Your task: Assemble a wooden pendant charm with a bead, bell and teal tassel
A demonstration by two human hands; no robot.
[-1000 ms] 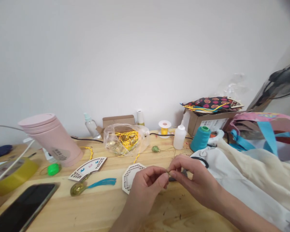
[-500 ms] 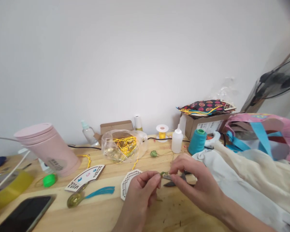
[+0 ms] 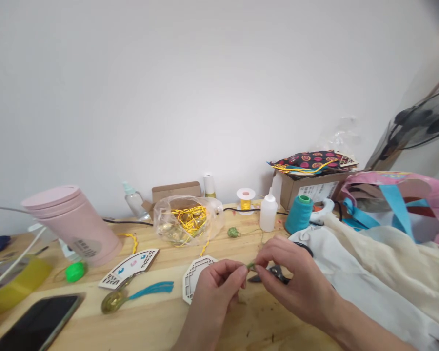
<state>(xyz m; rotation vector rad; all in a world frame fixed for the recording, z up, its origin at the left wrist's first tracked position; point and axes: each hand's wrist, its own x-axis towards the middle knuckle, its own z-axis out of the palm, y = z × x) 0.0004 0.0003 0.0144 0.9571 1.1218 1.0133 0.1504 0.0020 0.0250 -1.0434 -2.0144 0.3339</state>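
Between my two hands is a short piece of green cord [image 3: 251,266]. My left hand [image 3: 219,287] pinches one end of it with thumb and forefinger. The fingertips of my right hand [image 3: 290,273] are closed on its other end. Scissors [image 3: 276,274] lie on the table behind and below my right hand, which partly hides them. Behind my left hand is an octagonal white lattice piece [image 3: 194,278] with a yellow cord, partly covered. A small ball of green cord [image 3: 233,232] sits farther back, its loose strand trailing to the right.
A white squeeze bottle [image 3: 268,213] and a teal thread cone [image 3: 299,215] stand behind my right hand. Pale cloth [image 3: 373,273] covers the right side. At left are a fan-shaped piece [image 3: 129,269], a teal tassel [image 3: 151,289], a phone [image 3: 38,321] and a pink tumbler [image 3: 73,224].
My right fingertips have moved slightly left, closer to my left hand, and less of the green cord shows between them. More of the scissors is visible.
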